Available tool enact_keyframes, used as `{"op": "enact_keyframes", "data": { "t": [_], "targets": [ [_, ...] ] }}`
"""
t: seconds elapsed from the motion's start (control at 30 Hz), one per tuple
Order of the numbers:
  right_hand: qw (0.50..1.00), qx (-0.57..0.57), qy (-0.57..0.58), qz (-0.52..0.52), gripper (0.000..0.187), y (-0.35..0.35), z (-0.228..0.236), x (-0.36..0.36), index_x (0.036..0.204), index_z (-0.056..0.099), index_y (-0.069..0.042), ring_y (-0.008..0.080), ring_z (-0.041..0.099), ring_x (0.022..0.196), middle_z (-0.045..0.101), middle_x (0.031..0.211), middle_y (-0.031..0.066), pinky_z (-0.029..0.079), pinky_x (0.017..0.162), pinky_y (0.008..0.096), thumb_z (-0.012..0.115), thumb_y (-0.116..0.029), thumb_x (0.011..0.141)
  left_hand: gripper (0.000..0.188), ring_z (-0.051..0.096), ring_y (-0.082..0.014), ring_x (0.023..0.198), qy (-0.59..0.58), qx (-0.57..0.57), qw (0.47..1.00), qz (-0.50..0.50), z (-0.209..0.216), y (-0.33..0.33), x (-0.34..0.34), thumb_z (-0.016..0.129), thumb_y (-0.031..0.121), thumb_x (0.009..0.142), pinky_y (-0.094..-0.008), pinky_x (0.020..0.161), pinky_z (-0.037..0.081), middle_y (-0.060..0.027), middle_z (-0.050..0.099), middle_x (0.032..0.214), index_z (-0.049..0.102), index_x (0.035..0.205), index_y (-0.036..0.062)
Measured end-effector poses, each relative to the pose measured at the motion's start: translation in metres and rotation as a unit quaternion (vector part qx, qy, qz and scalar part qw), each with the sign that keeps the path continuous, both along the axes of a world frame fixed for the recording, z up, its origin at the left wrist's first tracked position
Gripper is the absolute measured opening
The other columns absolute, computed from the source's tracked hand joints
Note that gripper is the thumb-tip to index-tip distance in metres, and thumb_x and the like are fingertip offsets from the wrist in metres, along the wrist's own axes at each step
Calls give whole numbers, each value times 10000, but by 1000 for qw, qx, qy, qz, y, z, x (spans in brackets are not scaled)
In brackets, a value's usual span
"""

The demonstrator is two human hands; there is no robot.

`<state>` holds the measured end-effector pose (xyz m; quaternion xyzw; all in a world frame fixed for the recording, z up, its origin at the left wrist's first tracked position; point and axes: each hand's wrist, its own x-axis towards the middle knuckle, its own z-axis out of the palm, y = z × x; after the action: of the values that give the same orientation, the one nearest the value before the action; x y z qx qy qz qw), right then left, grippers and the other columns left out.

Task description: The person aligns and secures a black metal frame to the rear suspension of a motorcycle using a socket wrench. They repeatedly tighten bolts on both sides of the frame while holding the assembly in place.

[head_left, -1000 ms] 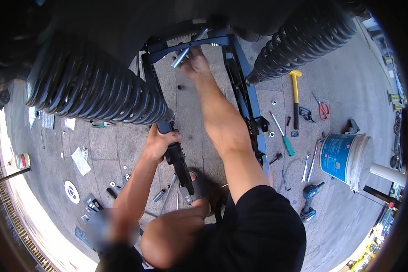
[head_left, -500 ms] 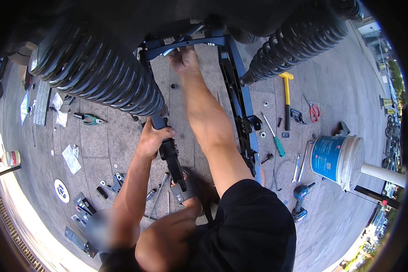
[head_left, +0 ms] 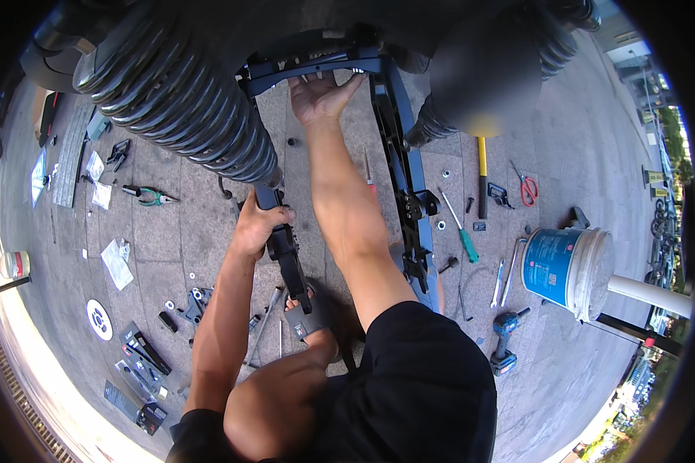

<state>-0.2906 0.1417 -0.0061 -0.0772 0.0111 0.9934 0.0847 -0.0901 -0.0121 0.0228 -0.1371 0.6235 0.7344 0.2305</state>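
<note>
My left hand [head_left: 256, 228] is closed around the left bar of a dark blue-black metal frame [head_left: 293, 266], just below the lower end of a large black coil spring [head_left: 185, 108]. My right hand [head_left: 319, 100] reaches up between the two bars to the frame's far crossbar [head_left: 316, 72]. Its palm shows and the thumb is spread to the right. The fingers extend up at the crossbar, their tips partly hidden there, and I see nothing held. The frame's right bar [head_left: 400, 147] runs beside my right forearm.
On the right lie a yellow-headed hammer [head_left: 483, 177], red-handled scissors [head_left: 528, 190], a green screwdriver [head_left: 468, 245], wrenches [head_left: 510, 270] and a cordless driver [head_left: 505, 343], near a blue-and-white bucket [head_left: 552, 266]. Green-handled pliers [head_left: 153, 195] and plastic bags [head_left: 116, 265] lie left. A second spring [head_left: 432, 123] hangs right.
My right hand has turned and spread, with the thumb now out to the right; before, it was bunched beside a shiny part at the crossbar. My left hand keeps its hold. The view shifted slightly.
</note>
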Motion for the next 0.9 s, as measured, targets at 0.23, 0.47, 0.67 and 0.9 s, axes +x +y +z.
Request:
{"op": "enact_keyframes", "data": {
  "t": [0.23, 0.47, 0.67, 0.9],
  "targets": [
    [992, 119, 31, -11, 1094, -3, -7, 3, 1511, 280, -99, 395, 306, 1392, 289, 1509, 179, 301, 1144, 566, 443, -879, 761, 653, 578, -175, 807, -18, -1, 1000, 11, 1, 1, 0, 772, 33, 665, -334, 745, 510, -46, 546, 917, 452, 1233, -14],
    [939, 343, 30, 17, 960, -1, -8, 3, 1477, 311, -132, 350, 343, 1356, 335, 1474, 137, 318, 1123, 566, 701, -662, 779, 773, 580, -171, 924, -13, -89, 995, -42, 8, -1, -5, 826, 138, 702, -308, 856, 477, -91, 604, 1052, 431, 1333, -68],
    [868, 470, -121, 105, 836, 16, -12, 30, 1368, 391, -87, 261, 485, 1012, 459, 1145, 117, 520, 817, 458, 759, -567, 790, 761, 564, -189, 1023, 52, -144, 988, -29, 14, 2, -7, 854, 238, 720, -316, 924, 459, -131, 594, 1155, 473, 1298, -78],
    [824, 484, -242, 170, 445, 2, -31, 106, 1324, 429, -70, 223, 579, 848, 564, 1017, 85, 548, 675, 414, 606, -236, 951, 735, 582, -182, 969, 76, -141, 987, -22, 3, 3, -10, 843, 198, 690, -313, 867, 484, -124, 617, 1097, 491, 1280, -63]
  ]
}}
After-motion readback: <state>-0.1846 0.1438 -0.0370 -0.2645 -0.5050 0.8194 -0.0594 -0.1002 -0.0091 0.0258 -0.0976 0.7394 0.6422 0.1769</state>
